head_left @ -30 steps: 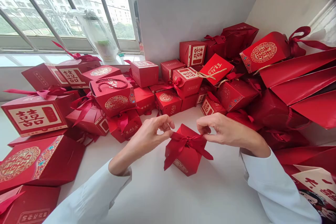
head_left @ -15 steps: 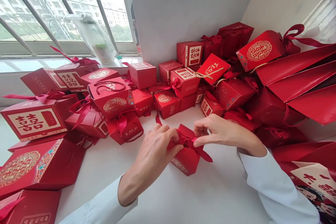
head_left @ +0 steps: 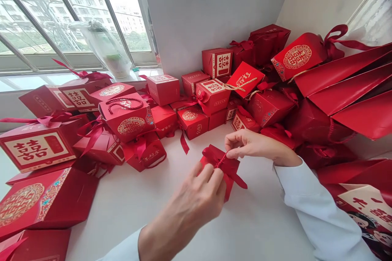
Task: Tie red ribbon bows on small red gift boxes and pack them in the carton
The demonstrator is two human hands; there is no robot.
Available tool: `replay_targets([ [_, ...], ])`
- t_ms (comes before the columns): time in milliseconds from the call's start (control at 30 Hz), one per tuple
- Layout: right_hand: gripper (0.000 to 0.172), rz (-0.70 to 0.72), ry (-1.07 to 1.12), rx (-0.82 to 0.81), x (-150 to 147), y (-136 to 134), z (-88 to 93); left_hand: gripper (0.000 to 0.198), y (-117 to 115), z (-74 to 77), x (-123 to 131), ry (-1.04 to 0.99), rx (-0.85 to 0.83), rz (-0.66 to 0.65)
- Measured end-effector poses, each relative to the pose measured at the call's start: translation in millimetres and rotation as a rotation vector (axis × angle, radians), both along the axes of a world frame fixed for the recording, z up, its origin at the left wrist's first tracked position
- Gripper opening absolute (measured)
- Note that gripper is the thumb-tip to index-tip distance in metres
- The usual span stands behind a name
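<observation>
A small red gift box (head_left: 228, 189) sits on the white surface in front of me, with a red ribbon (head_left: 228, 164) tied over its top in a twisted knot. With curled fingers, my left hand (head_left: 196, 200) closes on the ribbon at the near side of the knot; its fingertips are partly hidden, and it covers much of the box. My right hand (head_left: 254, 147) pinches a thin, taut strand of the ribbon between thumb and forefinger, up and to the right of the knot. One wide ribbon tail hangs over the box's right side.
Red gift boxes (head_left: 133, 124) with ribbons and cord handles are piled along the left and back. Red paper bags (head_left: 364, 110) lean at the right, above a printed bag (head_left: 367, 204). A plastic-wrapped cup (head_left: 114, 59) stands on the window sill.
My left hand has moved from the box's left side to the front of the knot. My right hand has drawn a ribbon strand slightly up and away. The view has shifted a little.
</observation>
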State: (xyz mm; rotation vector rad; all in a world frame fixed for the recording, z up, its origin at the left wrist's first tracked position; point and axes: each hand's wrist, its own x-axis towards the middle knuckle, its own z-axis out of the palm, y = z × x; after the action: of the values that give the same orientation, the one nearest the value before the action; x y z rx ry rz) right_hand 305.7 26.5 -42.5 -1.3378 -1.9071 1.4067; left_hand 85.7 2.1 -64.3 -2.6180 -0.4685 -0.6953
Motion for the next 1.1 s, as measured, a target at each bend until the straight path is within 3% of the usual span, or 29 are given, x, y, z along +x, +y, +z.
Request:
replay_targets([
  [100, 0.021, 0.021, 0.105, -0.057, 0, 2, -2.7, 0.029, -7, 2.9, 0, 0.05, -0.05, 0.034],
  [200, 0.022, 0.025, 0.178, -0.077, 0, 5, -6.2, 0.03, -10, 19.1, -8, 0.156, -0.139, 0.042],
  [333, 0.021, 0.034, 0.287, -0.116, 0, 11, -14.4, 0.029, -7, 28.8, -12, 0.117, -0.246, 0.006],
  [533, 0.019, 0.026, 0.358, -0.138, -4, 15, -21.8, 0.031, 1, 4.3, 5, 0.118, -0.202, -0.105],
  [667, 0.019, 0.009, 0.349, -0.128, -6, 15, -23.3, 0.031, -10, -11.9, 11, 0.08, -0.271, -0.066],
  [867, 0.019, -0.014, 0.333, -0.125, -11, 13, -23.2, 0.026, -25, -34.5, 16, -0.078, -0.201, 0.03],
  [967, 0.018, 0.011, 0.3, -0.127, -13, 9, -18.0, 0.017, -25, -37.1, 18, -0.257, -0.336, -0.009],
  [1100, 0.015, 0.041, 0.253, -0.092, -10, 7, -10.7, 0.016, -18, -24.4, 16, -0.438, -0.626, -0.051],
])
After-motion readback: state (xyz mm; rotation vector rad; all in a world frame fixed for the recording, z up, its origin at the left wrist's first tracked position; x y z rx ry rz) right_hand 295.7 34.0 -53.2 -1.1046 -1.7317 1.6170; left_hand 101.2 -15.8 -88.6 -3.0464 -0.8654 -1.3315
